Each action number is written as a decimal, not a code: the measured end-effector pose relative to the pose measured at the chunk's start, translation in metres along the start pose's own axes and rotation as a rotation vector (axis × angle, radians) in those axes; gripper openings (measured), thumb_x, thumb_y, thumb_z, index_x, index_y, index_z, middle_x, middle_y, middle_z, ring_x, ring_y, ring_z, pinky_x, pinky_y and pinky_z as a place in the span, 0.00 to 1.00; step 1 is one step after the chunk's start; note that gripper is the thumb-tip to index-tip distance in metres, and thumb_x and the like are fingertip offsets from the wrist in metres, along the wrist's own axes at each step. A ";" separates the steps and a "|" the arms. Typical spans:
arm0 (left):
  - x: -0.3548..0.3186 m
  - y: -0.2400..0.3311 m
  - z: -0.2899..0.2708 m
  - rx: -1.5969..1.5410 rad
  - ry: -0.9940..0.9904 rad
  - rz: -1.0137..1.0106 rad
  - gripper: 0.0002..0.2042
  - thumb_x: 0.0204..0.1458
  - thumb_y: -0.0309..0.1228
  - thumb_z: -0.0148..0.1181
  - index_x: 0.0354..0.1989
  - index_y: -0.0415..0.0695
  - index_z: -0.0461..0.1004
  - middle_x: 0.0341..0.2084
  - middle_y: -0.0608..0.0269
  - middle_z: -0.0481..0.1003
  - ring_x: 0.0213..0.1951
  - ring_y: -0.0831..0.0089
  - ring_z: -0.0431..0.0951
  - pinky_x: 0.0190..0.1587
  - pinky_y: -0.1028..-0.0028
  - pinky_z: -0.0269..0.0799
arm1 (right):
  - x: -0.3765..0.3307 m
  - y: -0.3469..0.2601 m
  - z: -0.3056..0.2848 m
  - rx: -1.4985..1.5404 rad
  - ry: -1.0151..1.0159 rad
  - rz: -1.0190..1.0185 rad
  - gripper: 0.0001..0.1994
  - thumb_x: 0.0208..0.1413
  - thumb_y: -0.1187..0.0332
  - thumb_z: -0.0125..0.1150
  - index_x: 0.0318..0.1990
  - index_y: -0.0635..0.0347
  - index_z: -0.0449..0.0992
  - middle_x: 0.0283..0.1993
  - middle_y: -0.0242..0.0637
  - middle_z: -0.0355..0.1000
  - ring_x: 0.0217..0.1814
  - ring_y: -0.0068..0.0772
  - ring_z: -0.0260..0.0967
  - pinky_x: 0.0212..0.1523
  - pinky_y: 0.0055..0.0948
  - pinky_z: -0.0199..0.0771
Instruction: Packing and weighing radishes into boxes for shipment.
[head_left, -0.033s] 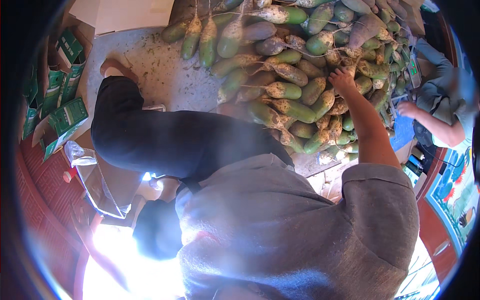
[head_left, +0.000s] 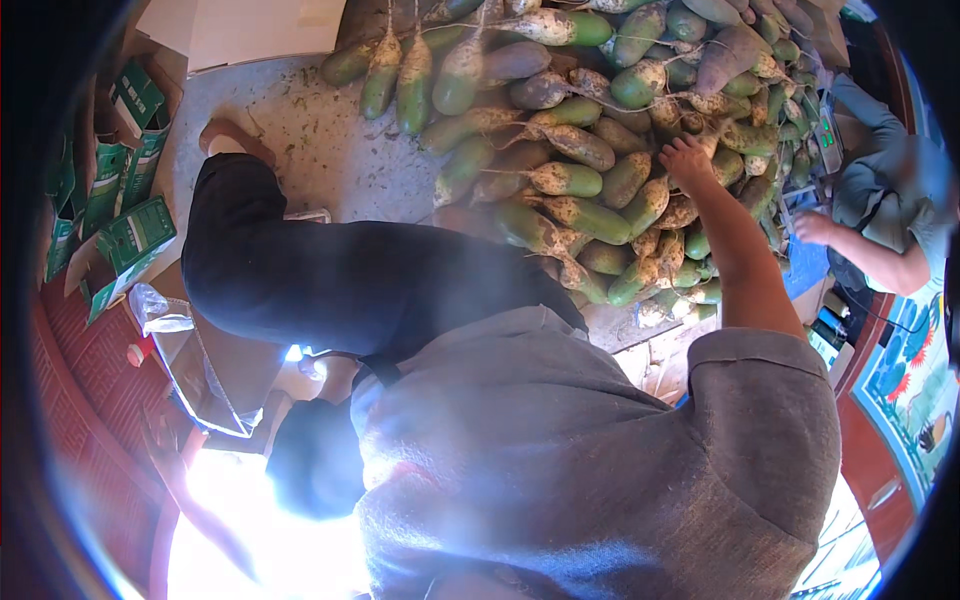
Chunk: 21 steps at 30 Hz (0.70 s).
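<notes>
A grey, dirt-speckled concrete floor (head_left: 310, 140) lay beside green-and-white cartons (head_left: 130, 235) stacked at the left, a reddish woven mat (head_left: 75, 350) below them, and harsh glare washed out the lower edge.

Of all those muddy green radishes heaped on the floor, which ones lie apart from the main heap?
The three long green radishes side by side at the pile's left edge, on bare concrete floor, far from the reaching right hand.

I see green-and-white cartons (head_left: 125, 165) stacked at the floor's left edge, some flattened, one standing open. A clear plastic bag (head_left: 160, 312) lies just below them. A pale flat cardboard sheet (head_left: 262, 30) rests at the floor's top-left corner.
</notes>
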<state>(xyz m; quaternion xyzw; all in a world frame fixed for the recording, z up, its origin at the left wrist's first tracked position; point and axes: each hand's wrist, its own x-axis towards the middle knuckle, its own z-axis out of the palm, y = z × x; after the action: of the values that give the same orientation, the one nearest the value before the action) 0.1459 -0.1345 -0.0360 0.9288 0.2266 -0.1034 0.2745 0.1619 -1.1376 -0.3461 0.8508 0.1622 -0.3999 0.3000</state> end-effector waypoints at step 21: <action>0.015 0.015 0.016 -0.101 -0.094 -0.086 0.31 0.66 0.41 0.51 0.75 0.51 0.48 0.74 0.59 0.49 0.71 0.54 0.55 0.70 0.57 0.55 | -0.126 -0.025 -0.012 0.636 0.485 0.247 0.28 0.49 0.64 0.67 0.59 0.53 0.68 0.59 0.46 0.70 0.64 0.48 0.66 0.65 0.44 0.65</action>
<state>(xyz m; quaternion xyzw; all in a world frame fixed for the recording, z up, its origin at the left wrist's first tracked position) 0.1650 -0.1490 -0.0469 0.8972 0.2582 -0.1472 0.3267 0.0765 -1.1153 -0.2517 0.9836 -0.0063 -0.1790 0.0212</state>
